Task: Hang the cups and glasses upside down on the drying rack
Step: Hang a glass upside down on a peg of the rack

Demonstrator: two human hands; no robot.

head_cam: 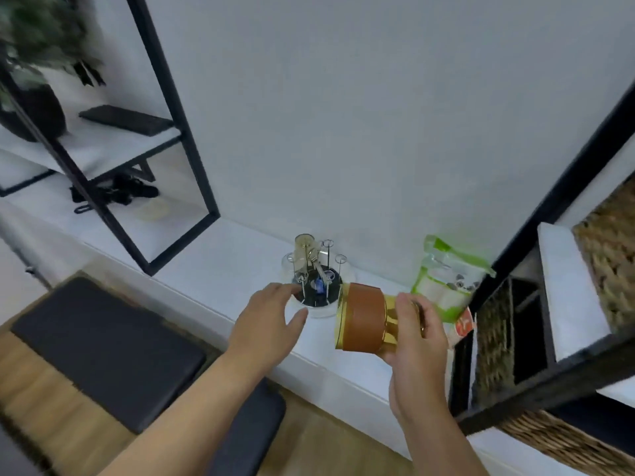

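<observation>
White ledge (pixel 343 376): runs along the wall and carries the rack at a height both hands reach easily.
Green packet (pixel 443 283): stands to the right of the rack, near the right hand.
Drying rack (pixel 318 280): round clear base with thin upright pegs; one clear glass (pixel 304 250) already hangs mouth-down on a back peg, probably to drain.
Amber glass (pixel 366 321): brown band around it, tipped on its side, mouth towards the rack, seemingly mid-turn towards upside down.
Right hand (pixel 412 338): wrapped around the amber glass's base end, wrist bent inward.
Left hand (pixel 275 312): empty, fingers spread, reaching to the rack's near edge, likely to steady it.
</observation>
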